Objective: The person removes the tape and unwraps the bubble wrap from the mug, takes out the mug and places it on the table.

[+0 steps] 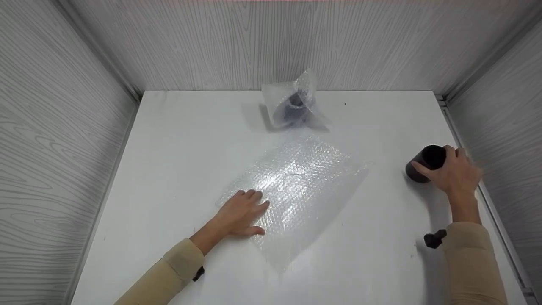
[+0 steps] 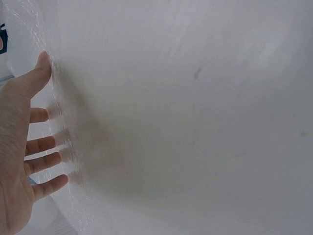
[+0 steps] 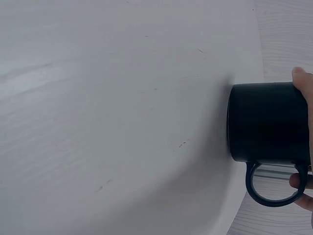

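Observation:
At the right side of the table, my right hand [image 1: 459,173] grips a black mug [image 1: 419,168] near its rim, thumb on one side and fingers on the other. The right wrist view shows the mug [image 3: 269,122] side-on with its looped handle [image 3: 275,201], the fingers close to that handle. A sheet of bubble wrap [image 1: 296,199] lies flat across the middle of the table. My left hand [image 1: 242,213] rests with spread fingers on its left edge. In the left wrist view, the left hand's fingers [image 2: 44,161] lie along the wrap's edge.
Near the back wall stands a dark object wrapped in bubble wrap [image 1: 292,112], its loose corners sticking up. The white table [image 1: 178,140] is bounded by grey wood-grain panels [image 1: 220,46] at the back and both sides.

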Tool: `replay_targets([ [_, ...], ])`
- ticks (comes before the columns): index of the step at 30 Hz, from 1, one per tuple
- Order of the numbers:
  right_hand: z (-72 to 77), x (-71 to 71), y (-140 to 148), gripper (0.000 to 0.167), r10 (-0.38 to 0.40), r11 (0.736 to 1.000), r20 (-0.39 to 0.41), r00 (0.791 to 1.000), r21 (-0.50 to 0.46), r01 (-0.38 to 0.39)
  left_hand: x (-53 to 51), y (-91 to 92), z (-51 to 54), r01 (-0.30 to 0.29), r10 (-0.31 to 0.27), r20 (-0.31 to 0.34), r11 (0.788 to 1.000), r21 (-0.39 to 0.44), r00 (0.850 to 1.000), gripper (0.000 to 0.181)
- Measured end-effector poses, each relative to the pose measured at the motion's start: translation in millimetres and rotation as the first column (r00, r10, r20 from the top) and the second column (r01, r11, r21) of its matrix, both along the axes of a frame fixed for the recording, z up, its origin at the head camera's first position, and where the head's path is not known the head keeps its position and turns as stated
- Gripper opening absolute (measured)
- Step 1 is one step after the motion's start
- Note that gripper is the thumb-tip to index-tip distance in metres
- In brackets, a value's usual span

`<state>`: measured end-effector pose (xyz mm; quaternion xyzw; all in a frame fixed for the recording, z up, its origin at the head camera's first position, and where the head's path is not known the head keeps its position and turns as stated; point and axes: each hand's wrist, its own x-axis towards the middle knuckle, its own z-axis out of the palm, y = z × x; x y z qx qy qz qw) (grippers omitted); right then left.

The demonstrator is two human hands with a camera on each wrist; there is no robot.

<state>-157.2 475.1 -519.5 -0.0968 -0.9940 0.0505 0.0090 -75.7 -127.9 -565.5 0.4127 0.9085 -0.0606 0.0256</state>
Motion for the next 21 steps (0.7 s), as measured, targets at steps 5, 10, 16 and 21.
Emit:
replay_targets([
  [5, -2.0, 2.8, 0, 0.119, -0.001, 1.0, -0.011, 1.0, -0.026, 0.001, 0.6, -0.6, -1.0, 0.0, 0.0, 0.001, 1.0, 0.015, 1.0, 0.082],
  [10, -1.7, 5.8, 1, 0.122, 0.002, 0.999, 0.014, 1.0, -0.034, -0.002, 1.3, -0.5, 0.0, 0.004, -0.004, -0.008, 1.0, 0.021, 1.0, 0.081],
  [16, -2.3, 10.2, 2, 0.123, -0.003, 0.999, 0.003, 1.0, -0.051, 0.004, 0.2, 0.5, -1.3, 0.005, -0.005, -0.005, 1.0, 0.007, 1.0, 0.081],
  [21, -4.0, 17.4, 4, 0.122, -0.008, 0.999, -0.004, 1.0, -0.044, 0.008, 0.9, 0.7, -2.5, 0.002, -0.002, -0.005, 1.0, -0.006, 1.0, 0.082],
])
